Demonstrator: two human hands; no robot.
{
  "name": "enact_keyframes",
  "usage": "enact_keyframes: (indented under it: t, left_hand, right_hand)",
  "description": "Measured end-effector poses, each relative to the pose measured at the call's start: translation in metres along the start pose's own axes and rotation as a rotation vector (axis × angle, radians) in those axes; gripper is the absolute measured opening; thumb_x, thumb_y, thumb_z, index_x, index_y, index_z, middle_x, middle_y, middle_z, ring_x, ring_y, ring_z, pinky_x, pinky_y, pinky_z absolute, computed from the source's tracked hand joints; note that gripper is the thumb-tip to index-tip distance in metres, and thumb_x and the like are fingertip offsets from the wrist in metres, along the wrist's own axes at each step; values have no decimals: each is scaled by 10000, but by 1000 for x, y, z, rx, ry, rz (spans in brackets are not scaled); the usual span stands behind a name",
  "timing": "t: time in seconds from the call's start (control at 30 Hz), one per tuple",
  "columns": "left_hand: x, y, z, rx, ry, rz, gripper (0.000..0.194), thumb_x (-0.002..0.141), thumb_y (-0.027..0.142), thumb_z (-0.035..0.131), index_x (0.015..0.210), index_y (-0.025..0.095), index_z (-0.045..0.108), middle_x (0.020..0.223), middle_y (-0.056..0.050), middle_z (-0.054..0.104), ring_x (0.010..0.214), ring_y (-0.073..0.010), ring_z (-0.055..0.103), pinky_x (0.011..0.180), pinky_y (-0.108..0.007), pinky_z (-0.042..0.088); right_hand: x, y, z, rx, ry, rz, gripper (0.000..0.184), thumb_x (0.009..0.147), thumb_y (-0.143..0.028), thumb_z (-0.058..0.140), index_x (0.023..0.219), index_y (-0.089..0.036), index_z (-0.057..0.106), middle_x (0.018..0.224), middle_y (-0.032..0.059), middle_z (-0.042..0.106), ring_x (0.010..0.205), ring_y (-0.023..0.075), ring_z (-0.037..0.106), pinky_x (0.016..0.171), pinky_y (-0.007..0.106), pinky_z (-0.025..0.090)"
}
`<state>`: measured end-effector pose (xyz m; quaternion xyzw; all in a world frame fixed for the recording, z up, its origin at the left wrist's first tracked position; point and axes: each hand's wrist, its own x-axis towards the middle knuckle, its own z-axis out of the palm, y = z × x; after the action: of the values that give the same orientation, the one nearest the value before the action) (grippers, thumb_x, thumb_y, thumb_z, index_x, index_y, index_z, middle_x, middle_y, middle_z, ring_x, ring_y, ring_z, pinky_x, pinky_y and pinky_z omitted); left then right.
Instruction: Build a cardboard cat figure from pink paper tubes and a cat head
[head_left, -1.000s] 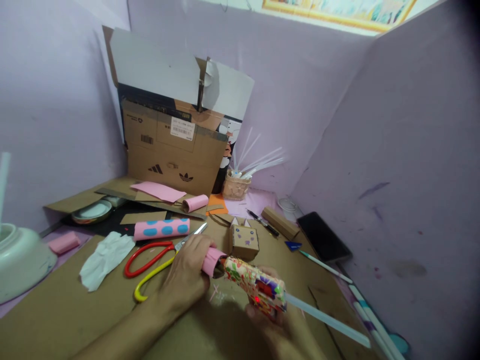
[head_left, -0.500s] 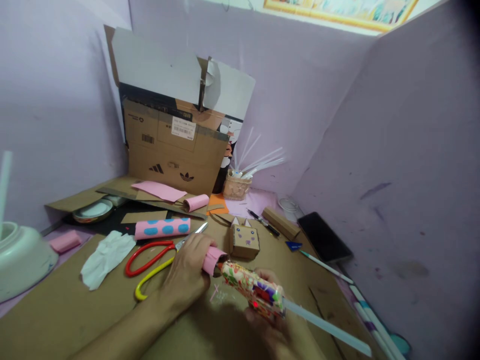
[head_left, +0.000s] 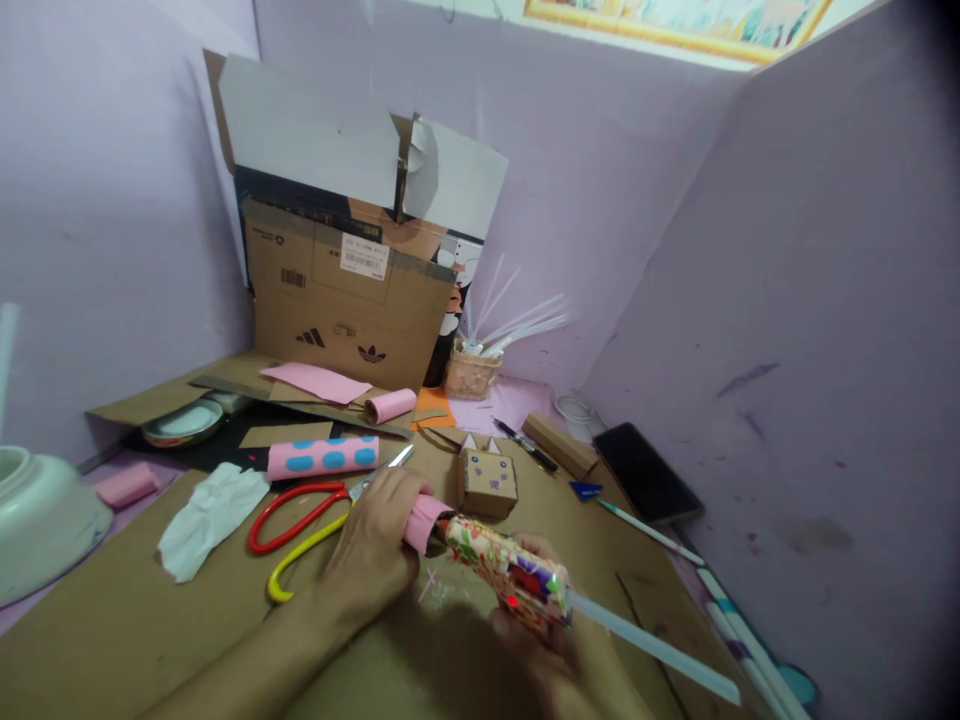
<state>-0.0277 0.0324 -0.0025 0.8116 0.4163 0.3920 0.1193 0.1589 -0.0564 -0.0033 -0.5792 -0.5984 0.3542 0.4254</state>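
My left hand (head_left: 381, 535) is closed around a pink paper-covered cardboard tube (head_left: 426, 522), its open end turned to the right. In my right hand (head_left: 536, 640) is a flower-patterned glue gun (head_left: 499, 562) with a red light lit and a long clear glue stick (head_left: 660, 650) sticking out of its back. The gun's nozzle sits at the tube's open end; its tip is hidden there. Beside my left hand lie scissors (head_left: 296, 545) with one red and one yellow handle. Just beyond both hands stands a small cardboard box (head_left: 487, 482) with ears and a drawn face.
A pink tube with blue spots (head_left: 324, 458) and a crumpled tissue (head_left: 210, 520) lie to the left. Behind stand a large cardboard box (head_left: 345, 320) and a basket (head_left: 472, 372) of glue sticks. At the right are a phone (head_left: 649, 475) and a pen (head_left: 525, 445).
Almost nothing differs. The glue gun and both hands hold nearly the same pose at the tube's end, and the whole view has shifted very slightly.
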Motion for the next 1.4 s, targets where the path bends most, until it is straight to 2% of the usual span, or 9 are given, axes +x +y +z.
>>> enact_keyframes:
  t: [0.2, 0.47, 0.63, 0.87, 1.1, 1.23, 1.4]
  left_hand:
    - [0, 1, 0, -13, -7, 4, 315, 647, -21, 500, 871, 201, 498, 872, -48, 566, 831, -224, 506, 702, -338, 403]
    - [-1, 1, -1, -25, 1, -15, 340, 632, -56, 486, 865, 192, 503, 865, -46, 559, 839, -218, 504, 707, -332, 400]
    - [-2, -2, 0, -24, 5, -21, 354, 634, -54, 473, 897, 182, 498, 870, -50, 547, 830, -218, 500, 697, -340, 399]
    - [0, -4, 0, -6, 9, -9, 345, 631, -53, 465, 875, 188, 495, 853, -48, 536, 820, -222, 493, 677, -337, 389]
    - [-1, -6, 1, -14, 22, -5, 362, 625, -48, 464, 899, 185, 501, 871, -55, 541, 832, -225, 500, 694, -342, 396]
    - [-2, -5, -1, -40, 12, -56, 336, 640, -37, 454, 879, 193, 509, 865, -45, 554, 830, -216, 518, 703, -334, 408]
    - [2, -2, -3, -168, -25, -189, 335, 636, -32, 447, 845, 217, 528, 805, 4, 590, 753, -172, 564, 663, -278, 428]
  right_hand:
    - [2, -1, 0, -30, 10, 32, 362, 779, -399, 577, 1105, -241, 584, 798, 25, 684, 856, 260, 624, 842, 357, 459]
    - [3, 0, 0, 1, 69, 48, 434, 751, -414, 600, 1146, -239, 561, 949, 55, 685, 907, 286, 621, 882, 393, 439]
    - [6, 3, -3, 24, 47, 71, 445, 747, -387, 598, 1167, -249, 548, 1000, 55, 677, 952, 287, 617, 915, 407, 421]
    - [8, 5, -6, 35, 20, 63, 437, 746, -355, 608, 1165, -242, 552, 869, 37, 683, 910, 271, 619, 893, 396, 433]
    - [8, 1, -6, 27, 16, 46, 393, 768, -317, 586, 1148, -220, 555, 909, 38, 668, 865, 238, 616, 817, 343, 465]
    - [8, 8, -9, 28, 28, 39, 414, 762, -324, 607, 1159, -213, 568, 897, 43, 677, 840, 233, 618, 771, 318, 487]
    - [5, 14, -8, 99, 91, 66, 412, 717, -368, 674, 1091, -201, 631, 900, 61, 693, 890, 264, 622, 821, 334, 484]
